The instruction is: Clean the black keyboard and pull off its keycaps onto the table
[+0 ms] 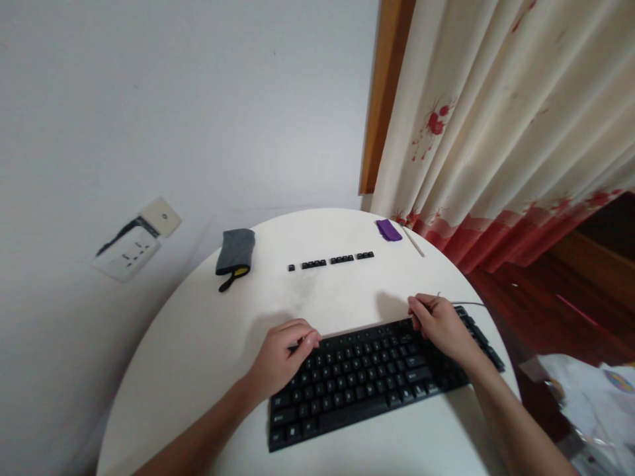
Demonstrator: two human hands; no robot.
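A black keyboard (367, 377) lies slightly slanted on the round white table (198, 370). My left hand (285, 354) is closed over its far left corner, thumb against the curled fingers; whether it grips the keyboard edge or something small is hidden. Above the upper right part of the keyboard, my right hand (439, 324) is closed in a pinch. Something thin and dark seems to show at its fingers, too small to name. Beyond the keyboard, small black keycaps (342, 258) stand in a row of separate groups, with one single keycap (291, 268) at the left end.
A grey cloth pouch (236, 251) with a black loop lies at the table's far left. At the far right are a folded purple cloth (389, 230) and a thin pale stick (413, 240). A wall, a socket (127, 252) and a curtain (446, 132) border the table.
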